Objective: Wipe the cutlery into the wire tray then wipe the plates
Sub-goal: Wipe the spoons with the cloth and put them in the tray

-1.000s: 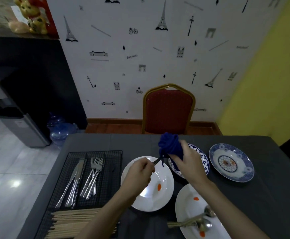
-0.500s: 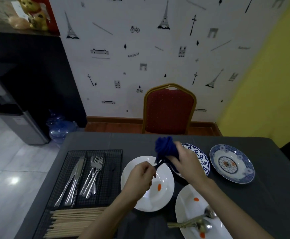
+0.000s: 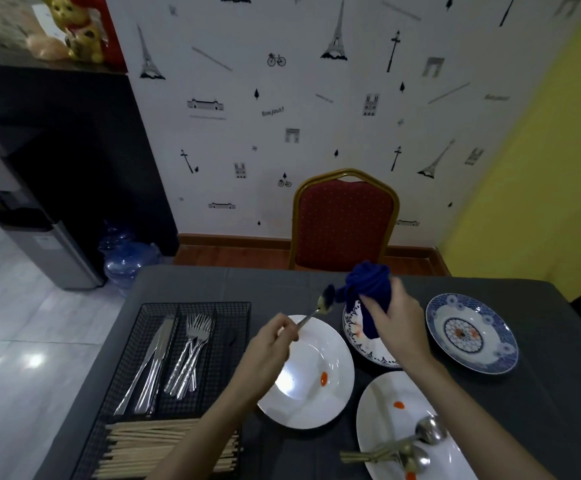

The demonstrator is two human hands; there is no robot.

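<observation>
My left hand (image 3: 271, 344) pinches the handle of a spoon (image 3: 323, 304) whose bowl points up and right, just left of the blue cloth (image 3: 368, 289). My right hand (image 3: 394, 320) grips that bunched cloth above a blue-patterned plate (image 3: 358, 336). Below my hands lies a white plate (image 3: 320, 386) with a red smear. The black wire tray (image 3: 143, 341) at the left holds knives (image 3: 152, 365) and forks (image 3: 192, 351). Spoons (image 3: 417, 445) rest on another white plate (image 3: 382, 427) at the front right.
A second blue-patterned plate (image 3: 472, 334) sits at the right on the dark tablecloth (image 3: 541, 410). Chopsticks (image 3: 150, 448) fill the tray's front compartment. A red chair (image 3: 344, 220) stands behind the table, and a water bottle (image 3: 126, 261) is on the floor at the left.
The spoon's bowl has come out of the cloth and now shows bare to its left. Both hands have shifted slightly, the cloth staying in my right hand.
</observation>
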